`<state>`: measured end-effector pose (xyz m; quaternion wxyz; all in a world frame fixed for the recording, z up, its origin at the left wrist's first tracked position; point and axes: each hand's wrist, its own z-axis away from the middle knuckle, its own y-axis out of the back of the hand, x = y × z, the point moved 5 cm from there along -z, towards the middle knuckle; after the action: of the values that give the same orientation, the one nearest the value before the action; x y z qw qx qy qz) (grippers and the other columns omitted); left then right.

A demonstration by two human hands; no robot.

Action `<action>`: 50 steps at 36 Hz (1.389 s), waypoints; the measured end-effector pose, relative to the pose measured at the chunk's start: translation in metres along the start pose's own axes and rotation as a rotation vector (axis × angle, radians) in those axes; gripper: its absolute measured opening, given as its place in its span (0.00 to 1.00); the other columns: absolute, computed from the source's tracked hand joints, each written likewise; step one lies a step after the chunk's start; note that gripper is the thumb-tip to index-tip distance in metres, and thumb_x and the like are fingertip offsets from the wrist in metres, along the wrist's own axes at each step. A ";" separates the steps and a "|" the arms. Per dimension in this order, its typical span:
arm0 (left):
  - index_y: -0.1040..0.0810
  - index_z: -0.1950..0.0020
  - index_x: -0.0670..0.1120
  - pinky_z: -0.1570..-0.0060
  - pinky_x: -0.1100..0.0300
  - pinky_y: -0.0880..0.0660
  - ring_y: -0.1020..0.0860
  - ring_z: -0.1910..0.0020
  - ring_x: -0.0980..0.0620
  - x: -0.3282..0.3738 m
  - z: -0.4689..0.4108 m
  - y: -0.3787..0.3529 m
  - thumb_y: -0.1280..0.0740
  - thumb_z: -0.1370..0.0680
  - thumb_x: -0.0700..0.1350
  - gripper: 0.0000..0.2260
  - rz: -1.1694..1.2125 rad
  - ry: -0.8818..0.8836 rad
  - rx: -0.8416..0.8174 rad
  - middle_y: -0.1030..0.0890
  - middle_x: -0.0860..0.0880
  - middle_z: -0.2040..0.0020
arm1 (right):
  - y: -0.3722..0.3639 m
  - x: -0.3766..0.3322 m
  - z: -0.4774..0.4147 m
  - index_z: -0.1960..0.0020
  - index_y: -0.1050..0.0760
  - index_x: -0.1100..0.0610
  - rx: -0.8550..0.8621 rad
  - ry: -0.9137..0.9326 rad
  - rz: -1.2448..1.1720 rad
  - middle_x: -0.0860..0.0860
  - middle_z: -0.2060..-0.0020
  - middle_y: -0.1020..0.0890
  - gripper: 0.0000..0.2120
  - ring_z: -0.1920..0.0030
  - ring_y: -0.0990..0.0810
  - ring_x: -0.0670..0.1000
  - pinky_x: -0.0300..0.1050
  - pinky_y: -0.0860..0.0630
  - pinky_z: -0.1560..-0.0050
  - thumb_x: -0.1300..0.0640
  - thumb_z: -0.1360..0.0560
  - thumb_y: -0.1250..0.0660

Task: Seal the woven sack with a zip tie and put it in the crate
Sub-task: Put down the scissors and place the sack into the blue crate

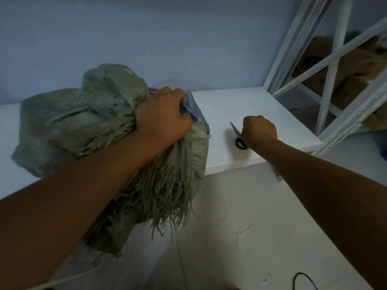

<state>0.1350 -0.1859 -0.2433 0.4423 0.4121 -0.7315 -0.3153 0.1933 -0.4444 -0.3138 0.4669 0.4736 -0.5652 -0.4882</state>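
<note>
**Neck bunched in my left fist, scissors under my right**

Nearest me, the frayed grey-green mouth of the woven plastic sack [117, 130] hangs over the front edge of the white tabletop [251, 105], loose strands dangling. My left hand [161, 120] is closed tight around the gathered neck, fingers curled into fabric with a blue strip showing. The sack's bulk runs back and left from that fist, lying on the table. To the right, well apart from the neck, my right hand [259, 130] is fisted over black-handled scissors [238, 137], blade pointing away; whether they are lifted I cannot tell. I see no zip tie or crate. A white metal rack [326, 65] stands beyond.
</note>
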 end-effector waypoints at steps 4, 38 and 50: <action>0.27 0.37 0.48 0.54 0.54 0.24 0.23 0.50 0.47 -0.001 0.009 0.012 0.36 0.27 0.48 0.19 0.047 0.014 -0.039 0.26 0.46 0.43 | 0.014 -0.017 0.005 0.57 0.28 0.57 0.052 0.026 -0.015 0.56 0.59 0.23 0.04 0.62 0.27 0.57 0.46 0.31 0.59 0.63 0.24 0.36; 0.25 0.57 0.53 0.64 0.60 0.30 0.24 0.61 0.55 -0.121 0.173 0.231 0.21 0.34 0.55 0.15 -0.082 0.389 -0.424 0.22 0.52 0.58 | 0.179 -0.320 0.230 0.27 0.28 0.48 -0.093 0.982 -0.647 0.54 0.23 0.36 0.35 0.22 0.42 0.55 0.51 0.43 0.23 0.48 0.34 0.27; 0.23 0.58 0.47 0.57 0.53 0.25 0.20 0.54 0.45 -0.133 0.183 0.257 0.36 0.35 0.45 0.08 -0.080 0.359 -0.502 0.20 0.45 0.56 | 0.178 -0.341 0.234 0.50 0.27 0.48 0.180 1.139 -0.398 0.42 0.58 0.28 0.11 0.52 0.23 0.53 0.46 0.33 0.58 0.53 0.32 0.30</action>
<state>-0.0787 0.0680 -0.1576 0.6397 0.3677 -0.5241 -0.4253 -0.0132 -0.0675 -0.1798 0.5539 0.7942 -0.1663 -0.1864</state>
